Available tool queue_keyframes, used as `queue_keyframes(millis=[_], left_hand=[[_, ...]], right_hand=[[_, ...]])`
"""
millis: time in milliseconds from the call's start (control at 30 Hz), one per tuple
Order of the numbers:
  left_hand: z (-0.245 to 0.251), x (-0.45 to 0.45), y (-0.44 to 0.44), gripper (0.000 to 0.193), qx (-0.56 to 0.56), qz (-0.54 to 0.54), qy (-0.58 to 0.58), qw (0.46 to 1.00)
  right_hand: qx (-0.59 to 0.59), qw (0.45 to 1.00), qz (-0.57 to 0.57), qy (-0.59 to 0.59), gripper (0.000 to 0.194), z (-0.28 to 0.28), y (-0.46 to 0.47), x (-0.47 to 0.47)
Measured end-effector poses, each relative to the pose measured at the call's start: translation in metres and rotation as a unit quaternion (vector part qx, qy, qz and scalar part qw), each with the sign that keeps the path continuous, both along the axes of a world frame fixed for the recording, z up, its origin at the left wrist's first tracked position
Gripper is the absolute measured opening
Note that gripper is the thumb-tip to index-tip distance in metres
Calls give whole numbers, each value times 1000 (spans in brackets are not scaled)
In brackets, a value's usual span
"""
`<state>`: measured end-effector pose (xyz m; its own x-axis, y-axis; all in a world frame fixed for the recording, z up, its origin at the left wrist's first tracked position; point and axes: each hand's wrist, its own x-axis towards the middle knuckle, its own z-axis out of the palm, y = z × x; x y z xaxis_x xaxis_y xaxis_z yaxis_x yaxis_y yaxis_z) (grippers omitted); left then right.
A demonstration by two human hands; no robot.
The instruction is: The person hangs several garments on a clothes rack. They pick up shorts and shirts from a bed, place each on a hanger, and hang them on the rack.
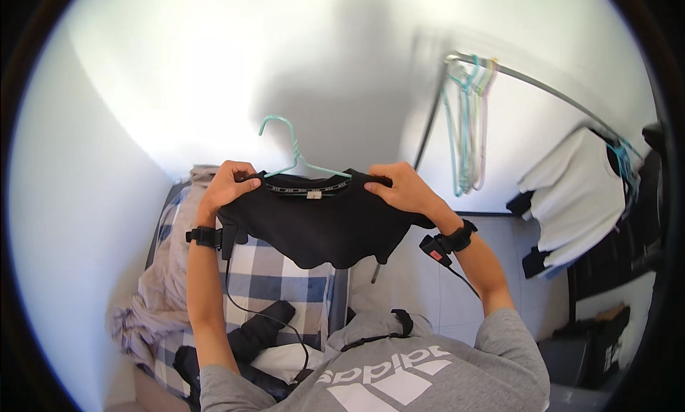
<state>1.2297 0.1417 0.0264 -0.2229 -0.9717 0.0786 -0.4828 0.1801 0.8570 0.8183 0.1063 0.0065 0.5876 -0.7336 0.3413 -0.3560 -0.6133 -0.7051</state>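
Observation:
A black T-shirt point(321, 224) hangs on a light green wire hanger point(296, 150) in front of me, its neckline facing up. The hanger's hook rises above the collar and points left, and its shoulders run into the shirt. My left hand point(233, 184) pinches the cloth at the shirt's left shoulder, close to the collar. At the other shoulder, my right hand point(401, 187) grips the fabric between thumb and fingers. Both wrists carry black straps with small cabled devices.
To the right, a metal clothes rail point(551, 91) holds several empty hangers point(468, 134) and a white long-sleeved top point(580, 192). Below lies a bed with a checked sheet point(273, 267), a crumpled beige blanket point(166, 283) and dark clothes point(262, 329). A white wall stands ahead.

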Motion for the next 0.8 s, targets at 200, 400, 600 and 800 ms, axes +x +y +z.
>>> queue_keyframes(millis=[200, 400, 600, 800], left_hand=[[67, -106, -80, 12, 59, -108, 12, 992], [100, -283, -119, 13, 91, -221, -26, 971], [77, -573, -78, 17, 66, -248, -39, 966], [74, -683, -68, 20, 30, -258, -100, 960]], right_hand=[[34, 996, -78, -18, 23, 49, -7, -108], [61, 981, -171, -71, 24, 58, 29, -274], [52, 968, -232, -76, 28, 24, 91, -548], [24, 962, -255, -99, 29, 9, 122, -650]])
